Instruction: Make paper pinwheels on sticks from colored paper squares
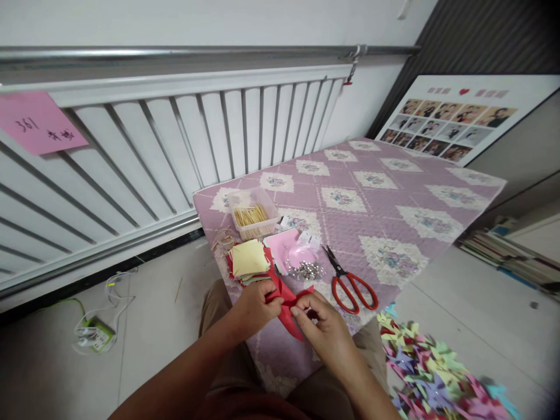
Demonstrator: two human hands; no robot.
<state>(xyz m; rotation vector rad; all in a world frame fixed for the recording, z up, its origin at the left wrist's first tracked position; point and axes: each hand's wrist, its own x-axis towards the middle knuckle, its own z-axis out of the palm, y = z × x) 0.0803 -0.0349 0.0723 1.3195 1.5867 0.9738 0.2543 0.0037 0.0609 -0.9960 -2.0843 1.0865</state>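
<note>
Between my two hands is a piece of red paper [290,324], its flaps bent in toward the middle like a pinwheel. My left hand [256,307] pinches its left side. Thumb and fingers of my right hand [322,326] are closed on its right part. A stack of cut paper squares [249,258], yellow on top, lies just beyond my left hand. Near it are pink paper sheets [280,245] and a heap of small shiny metal pieces [307,270], perhaps pins. Right of these rest red-handled scissors [347,283], blades apart.
A clear plastic box [271,217] of thin wooden sticks stands on the flowered tablecloth [341,201]. Behind is a white radiator [227,128]. Many colourful paper pinwheels [433,373] lie on the floor at right. A green power strip [100,335] with cables sits at left.
</note>
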